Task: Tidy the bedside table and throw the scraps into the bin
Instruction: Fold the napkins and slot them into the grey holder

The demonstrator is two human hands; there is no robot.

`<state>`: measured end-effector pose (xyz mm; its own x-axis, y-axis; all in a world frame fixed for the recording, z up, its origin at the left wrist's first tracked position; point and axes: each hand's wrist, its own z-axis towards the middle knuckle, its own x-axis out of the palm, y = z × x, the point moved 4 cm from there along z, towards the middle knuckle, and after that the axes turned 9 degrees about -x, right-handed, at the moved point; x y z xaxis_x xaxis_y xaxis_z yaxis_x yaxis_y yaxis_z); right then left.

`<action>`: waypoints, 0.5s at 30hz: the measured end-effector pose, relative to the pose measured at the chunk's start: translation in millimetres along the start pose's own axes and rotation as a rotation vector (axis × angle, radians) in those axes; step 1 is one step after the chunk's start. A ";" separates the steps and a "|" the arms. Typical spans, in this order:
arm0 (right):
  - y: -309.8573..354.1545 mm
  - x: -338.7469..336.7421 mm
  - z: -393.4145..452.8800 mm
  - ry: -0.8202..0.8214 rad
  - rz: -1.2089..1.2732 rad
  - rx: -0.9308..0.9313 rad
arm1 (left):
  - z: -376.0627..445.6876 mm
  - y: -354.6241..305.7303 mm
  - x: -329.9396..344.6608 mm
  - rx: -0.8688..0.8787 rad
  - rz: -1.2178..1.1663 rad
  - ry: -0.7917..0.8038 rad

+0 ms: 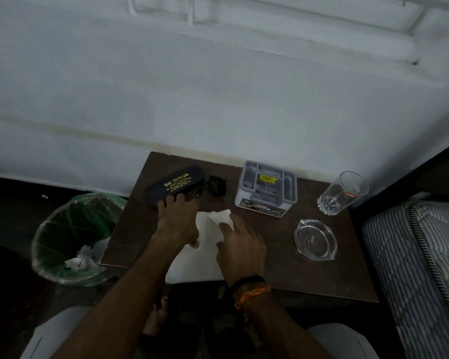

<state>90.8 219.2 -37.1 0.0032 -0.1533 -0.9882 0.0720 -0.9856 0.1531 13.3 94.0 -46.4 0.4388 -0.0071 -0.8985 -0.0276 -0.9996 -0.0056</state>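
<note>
A dark brown bedside table (278, 257) stands against the wall. On its front middle lies a white sheet of paper (205, 244), one corner folded up. My left hand (178, 221) rests on the paper's left side, its fingertips touching a black spectacle case (174, 185) printed in gold. My right hand (240, 244) pinches the folded upper corner of the paper. A green-lined bin (73, 239) with crumpled white scraps inside stands on the floor to the table's left.
Dark sunglasses (217, 186) lie beside the case. A grey plastic organiser (266, 190) stands at the back, a drinking glass (344, 193) at the back right and a glass ashtray (315, 239) in front of it. A striped mattress (420, 255) borders the right.
</note>
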 end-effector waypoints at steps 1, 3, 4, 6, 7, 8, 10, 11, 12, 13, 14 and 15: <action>1.0 0.1 0.4 -0.005 -0.021 -0.007 | 0.1 0.5 0.2 -0.001 -0.004 0.000; 2.8 1.7 -0.9 -0.030 -0.045 -0.032 | 0.3 1.2 0.3 0.001 -0.013 -0.001; 3.3 3.4 -1.4 -0.027 -0.036 -0.034 | 0.1 1.2 0.7 0.003 -0.018 0.001; 3.2 4.5 -0.6 -0.022 -0.016 -0.014 | 0.2 1.1 0.8 0.009 -0.026 0.002; 3.3 5.3 -0.3 -0.018 0.008 -0.006 | 0.3 1.3 1.0 0.011 -0.029 0.003; 3.7 6.2 0.7 -0.016 0.054 -0.004 | 0.4 1.4 1.4 0.012 -0.033 0.005; 2.9 7.9 3.8 0.003 0.121 -0.003 | 0.6 1.5 1.6 0.017 -0.041 0.009; 1.1 7.7 5.4 -0.008 0.137 -0.009 | 0.9 1.7 1.7 0.020 -0.044 0.008; 0.2 6.5 6.7 -0.034 0.148 -0.013 | 1.2 2.0 1.8 0.022 -0.044 0.006; -0.3 5.7 8.4 -0.055 0.157 -0.014 | 1.5 2.6 1.6 0.023 -0.043 0.003; -0.7 5.2 10.5 -0.076 0.162 -0.014 | 1.6 2.8 1.2 0.023 -0.041 -0.001; -0.7 5.3 12.5 -0.088 0.158 -0.017 | 1.7 3.1 0.7 0.020 -0.037 -0.008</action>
<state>78.3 218.2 -42.4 -0.0718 -0.3122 -0.9473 0.0947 -0.9476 0.3052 12.0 91.0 -47.8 0.4329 0.0306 -0.9009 -0.0296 -0.9984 -0.0481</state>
